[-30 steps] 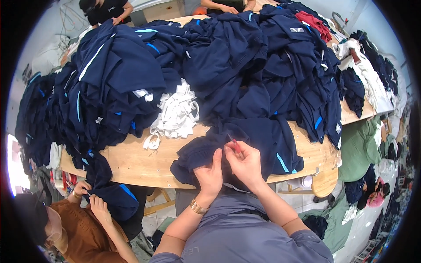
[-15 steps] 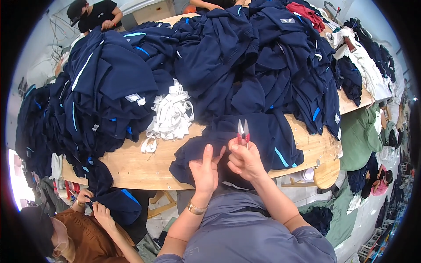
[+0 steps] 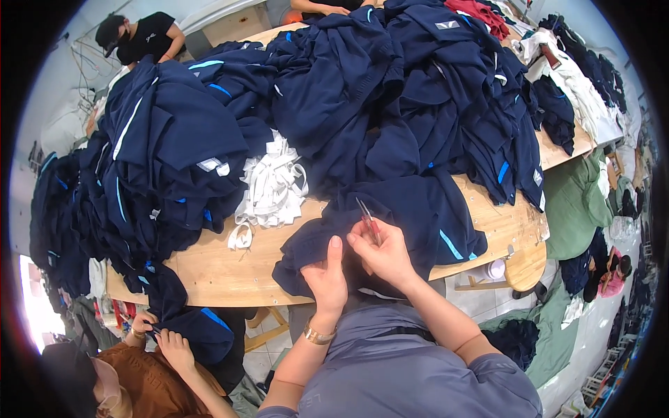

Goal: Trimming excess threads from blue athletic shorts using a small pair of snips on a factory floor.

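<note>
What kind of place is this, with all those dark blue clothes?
Probably a clothing workshop: dark blue garments are heaped on a wooden table, beside a pile of white strips, and the right hand holds small snips.

Garment (image 3: pixel 414 212) on table (image 3: pixel 209 272) — strip heap (image 3: pixel 272 187) behind it, left.

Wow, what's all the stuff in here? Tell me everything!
Table: at least one, pale wood, middle
Heaped garments: many, navy, across the table
Nearest garment: at least one, navy, front edge
Strips: one pile, white, mid-table
Snips: one, red and silver, over nearest garment
Red cloth: some, red, top right
Green cloth: some, green, right
Stool: at least one, pale wood, right
Other people: at least four, brown, black, pink clothes, around
Tiny background things: unclear
Bracelet: one, gold, left wrist
Left hand: one, bare, at nearest garment
Right hand: one, bare, holding snips
</note>
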{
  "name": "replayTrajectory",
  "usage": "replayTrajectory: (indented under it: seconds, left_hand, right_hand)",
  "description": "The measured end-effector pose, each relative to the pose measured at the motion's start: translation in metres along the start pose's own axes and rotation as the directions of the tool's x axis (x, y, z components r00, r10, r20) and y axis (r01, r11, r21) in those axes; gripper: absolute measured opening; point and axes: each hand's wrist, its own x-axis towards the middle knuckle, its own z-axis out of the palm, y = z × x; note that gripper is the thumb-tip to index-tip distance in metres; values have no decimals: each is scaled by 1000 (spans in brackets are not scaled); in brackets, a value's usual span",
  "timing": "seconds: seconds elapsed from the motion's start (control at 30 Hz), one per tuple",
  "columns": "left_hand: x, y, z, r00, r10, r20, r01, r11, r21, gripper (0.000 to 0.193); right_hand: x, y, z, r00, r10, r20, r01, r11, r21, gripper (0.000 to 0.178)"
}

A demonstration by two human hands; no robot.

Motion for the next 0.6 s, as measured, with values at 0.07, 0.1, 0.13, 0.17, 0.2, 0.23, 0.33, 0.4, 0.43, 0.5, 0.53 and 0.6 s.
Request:
replayTrajectory:
  seconds: [0.07, 0.1, 0.13, 0.17, 0.2, 0.23, 0.33, 0.4, 0.43, 0.5, 0.53, 0.6]
  left_hand:
    - [0, 0, 1, 1000, 12, 7, -12, 999, 38, 9]
    - [-1, -2, 1, 1000, -10, 13, 10, 1000, -12, 9]
    - [-1, -3, 1, 999, -32, 21, 33, 998, -62, 9]
    - [-1, -2, 2, 999, -33, 27, 35, 998, -59, 9]
    - [-1, 1, 4, 999, -36, 38, 40, 995, -89, 9]
    - [-2, 3, 6, 998, -39, 48, 44, 992, -119, 10]
    - [-2, 12, 12, 996, -86, 21, 89, 980, -176, 11]
    - [4, 15, 8, 990, -135, 30, 138, 972, -192, 13]
    - [7, 17, 6, 983, -182, 38, 186, 960, -209, 14]
    - [8, 19, 7, 980, -197, 33, 199, 954, -223, 15]
    - [8, 19, 8, 981, -193, 25, 193, 955, -224, 15]
    - [5, 18, 7, 981, -194, -7, 189, 962, -198, 12]
  right_hand:
    - [1, -2, -3, 992, 113, 50, -119, 983, 143, 11]
    - [1, -3, -5, 993, 111, 45, -117, 982, 147, 11]
    - [0, -6, -6, 979, 172, 110, -199, 923, 328, 11]
    - [-1, -7, -7, 958, 217, 185, -281, 824, 491, 11]
    - [-2, -8, -10, 960, 215, 181, -278, 823, 495, 11]
    - [-2, -8, -13, 943, 213, 257, -325, 760, 563, 12]
    - [-6, -7, -21, 903, 136, 408, -387, 672, 631, 14]
    - [-11, -10, -24, 869, 10, 495, -372, 673, 639, 14]
    - [-12, -11, -25, 866, 8, 500, -376, 671, 639, 14]
    - [-12, -13, -25, 937, -6, 348, -153, 891, 427, 13]
    - [-12, -15, -21, 970, 76, 230, -134, 960, 246, 11]
    - [-7, -8, -15, 985, 52, 162, -73, 989, 129, 10]
